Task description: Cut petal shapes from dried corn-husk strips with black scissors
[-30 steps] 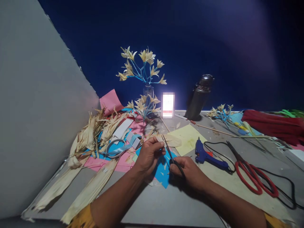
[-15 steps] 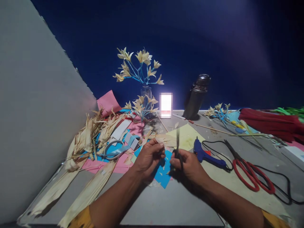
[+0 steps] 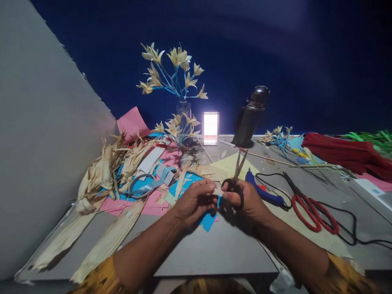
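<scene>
Between the fingertips of my left hand [image 3: 196, 203] is a small pale piece of dried husk [image 3: 218, 191]. My right hand [image 3: 245, 199] has its fingers in the handles of black-handled scissors [image 3: 236, 179], whose blades point up and stand slightly apart. The right thumb and fingertip reach to the piece's right end, close beside the left fingertips. Under my hands lies blue paper [image 3: 209, 221], partly hidden by them. Husk scraps and a yellow sheet [image 3: 229, 166] lie just beyond.
Dried husks [image 3: 104, 167] and a tape roll [image 3: 143, 185] crowd the left. Husk flowers [image 3: 179, 57] stand in a glass bottle at the back, near a flask [image 3: 249, 118]. A blue glue gun [image 3: 263, 192] and red-handled scissors [image 3: 309, 212] lie right.
My hands have come together at the pale piece. The black scissors' blades, blurred and edge-on before, now show spread apart. The view has tipped down slightly.
</scene>
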Demonstrator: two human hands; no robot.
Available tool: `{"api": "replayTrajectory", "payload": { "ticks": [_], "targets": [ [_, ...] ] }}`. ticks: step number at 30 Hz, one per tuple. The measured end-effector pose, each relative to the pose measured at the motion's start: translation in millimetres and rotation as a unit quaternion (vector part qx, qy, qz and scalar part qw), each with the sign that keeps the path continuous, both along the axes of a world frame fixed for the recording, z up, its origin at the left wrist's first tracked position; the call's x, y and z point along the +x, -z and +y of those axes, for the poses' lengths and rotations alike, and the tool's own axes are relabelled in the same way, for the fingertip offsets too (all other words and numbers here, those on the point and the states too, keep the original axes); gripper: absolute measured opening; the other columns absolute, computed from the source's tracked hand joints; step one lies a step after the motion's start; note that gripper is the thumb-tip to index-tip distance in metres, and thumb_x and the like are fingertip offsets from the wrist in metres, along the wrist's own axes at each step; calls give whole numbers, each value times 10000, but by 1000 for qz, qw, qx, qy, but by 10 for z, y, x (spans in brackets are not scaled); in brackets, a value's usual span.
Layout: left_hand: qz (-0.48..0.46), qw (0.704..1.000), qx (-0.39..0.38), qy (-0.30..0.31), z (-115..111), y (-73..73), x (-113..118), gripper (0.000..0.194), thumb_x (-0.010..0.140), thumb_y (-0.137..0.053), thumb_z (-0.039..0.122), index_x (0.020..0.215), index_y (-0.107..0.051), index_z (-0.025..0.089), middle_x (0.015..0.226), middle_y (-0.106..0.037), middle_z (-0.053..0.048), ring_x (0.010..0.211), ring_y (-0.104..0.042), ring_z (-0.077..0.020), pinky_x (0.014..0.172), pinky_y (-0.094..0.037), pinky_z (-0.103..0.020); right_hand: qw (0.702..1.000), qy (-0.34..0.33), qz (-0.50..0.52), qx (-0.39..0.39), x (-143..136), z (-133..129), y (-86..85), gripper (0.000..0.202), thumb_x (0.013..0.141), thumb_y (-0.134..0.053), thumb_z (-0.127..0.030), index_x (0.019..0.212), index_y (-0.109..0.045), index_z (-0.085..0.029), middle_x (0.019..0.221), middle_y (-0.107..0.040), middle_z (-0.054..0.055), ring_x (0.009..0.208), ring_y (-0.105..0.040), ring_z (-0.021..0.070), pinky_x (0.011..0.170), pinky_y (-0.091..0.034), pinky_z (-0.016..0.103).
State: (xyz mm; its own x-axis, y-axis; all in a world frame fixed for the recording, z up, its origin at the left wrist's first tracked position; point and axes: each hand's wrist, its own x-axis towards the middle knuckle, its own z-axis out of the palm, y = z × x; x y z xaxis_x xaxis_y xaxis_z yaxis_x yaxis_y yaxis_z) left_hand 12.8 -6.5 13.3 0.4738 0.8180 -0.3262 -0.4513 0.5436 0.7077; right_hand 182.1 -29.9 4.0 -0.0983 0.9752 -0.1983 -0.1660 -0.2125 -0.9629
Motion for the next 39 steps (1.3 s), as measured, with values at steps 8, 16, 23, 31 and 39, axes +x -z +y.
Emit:
{"api": "replayTrajectory", "payload": {
  "ticks": [8,16,23,31,39],
  "targets": [
    [83,992,65,71,8,-23,-79,194,627,-805,200,609,-628,123,486,-469,24,441,-377,-59,455,-274,-199,999,-31,23,-29,37,-17,-71,302,626,-814,-291,814,-616,-164,623,-581,-26,516,-514,119,502,-399,241],
    [41,998,48,-27,27,-49,-55,190,696,-775,233,706,-601,157,555,-546,11,497,-503,-101,497,-396,-218,999,-36,-6,33,-25,20,37,377,782,-720,-510,744,-630,-146,678,-578,15,594,-496,123,551,-378,244],
    [1,990,51,-130,21,-27,2,193,724,-756,250,720,-580,171,562,-578,16,511,-548,-107,516,-452,-204,990,-139,-4,4,-197,-117,157,565,760,-634,-717,725,-612,-154,631,-557,15,519,-441,110,496,-347,244],
    [16,987,21,-158,31,76,28,212,696,-793,240,727,-605,147,608,-609,3,529,-529,-80,540,-420,-184,991,-130,-26,-2,-207,-113,253,580,746,-634,-737,690,-568,-164,598,-518,-2,522,-424,106,490,-342,234],
    [32,986,33,-160,41,43,11,180,699,-772,230,715,-611,153,611,-608,2,568,-549,-97,571,-420,-199,991,-133,-18,-28,-211,-123,276,510,757,-671,-660,673,-535,-175,553,-524,-14,442,-411,89,424,-315,218]
  ]
}}
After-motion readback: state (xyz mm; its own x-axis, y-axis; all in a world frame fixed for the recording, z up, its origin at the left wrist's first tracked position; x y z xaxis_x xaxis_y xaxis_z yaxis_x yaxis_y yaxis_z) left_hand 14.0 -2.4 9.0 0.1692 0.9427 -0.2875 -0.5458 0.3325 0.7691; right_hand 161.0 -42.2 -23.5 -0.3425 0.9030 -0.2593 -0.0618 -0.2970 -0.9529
